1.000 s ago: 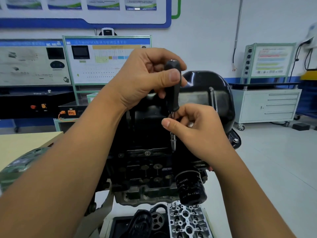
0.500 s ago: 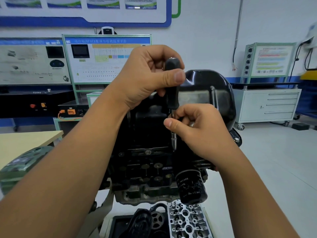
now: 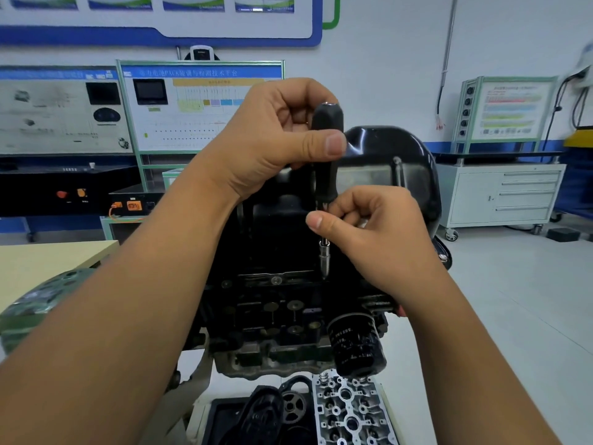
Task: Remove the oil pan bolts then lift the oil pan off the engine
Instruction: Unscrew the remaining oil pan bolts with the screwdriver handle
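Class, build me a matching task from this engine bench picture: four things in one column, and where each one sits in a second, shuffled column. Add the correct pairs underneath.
Column 1
1. left hand
2. right hand
3. oil filter
4. cylinder head

Column 2
A. lying low down in front of the engine
B. gripping the black handle of the driver
C. pinching the metal shaft just below the handle
D. sticking out of the lower right of the engine block

Pairs: 1-B, 2-C, 3-D, 4-A
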A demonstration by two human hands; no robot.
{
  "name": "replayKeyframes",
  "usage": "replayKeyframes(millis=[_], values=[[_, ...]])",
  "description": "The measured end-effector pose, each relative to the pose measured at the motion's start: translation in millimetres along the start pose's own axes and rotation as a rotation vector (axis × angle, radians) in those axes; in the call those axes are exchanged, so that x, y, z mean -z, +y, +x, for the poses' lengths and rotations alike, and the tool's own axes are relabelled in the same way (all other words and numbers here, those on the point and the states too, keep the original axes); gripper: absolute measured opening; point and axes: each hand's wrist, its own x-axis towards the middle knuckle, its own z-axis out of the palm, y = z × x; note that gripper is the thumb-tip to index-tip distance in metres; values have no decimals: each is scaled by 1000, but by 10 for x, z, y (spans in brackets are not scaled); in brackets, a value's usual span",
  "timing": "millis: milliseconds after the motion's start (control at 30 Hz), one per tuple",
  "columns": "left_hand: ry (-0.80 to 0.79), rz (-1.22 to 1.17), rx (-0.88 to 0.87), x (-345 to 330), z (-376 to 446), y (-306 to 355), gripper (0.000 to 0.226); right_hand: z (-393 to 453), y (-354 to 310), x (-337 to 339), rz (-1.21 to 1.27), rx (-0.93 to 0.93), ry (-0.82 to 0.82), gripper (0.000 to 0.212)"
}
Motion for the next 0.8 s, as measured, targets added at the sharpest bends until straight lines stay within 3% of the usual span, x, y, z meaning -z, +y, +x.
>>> replayKeyframes(millis=[100, 200, 367, 533, 667, 800], values=[[-33, 44, 2, -20, 7, 16, 46, 16, 8, 11, 27, -6, -8, 29], [-114, 88, 12, 1, -5, 52, 31, 27, 5, 29, -15, 10, -77, 30], [-12, 113, 11, -15, -16, 22, 25, 20, 21, 28, 0, 11, -85, 27], [-43, 169, -8, -57, 18, 28, 44, 9, 24, -12, 2, -4, 12, 27], [-102, 113, 40, 9, 23, 54, 26, 21, 15, 37, -51, 10, -62, 29], [-34, 115, 19, -15, 0, 21, 21, 14, 17, 57, -45, 24, -81, 26]])
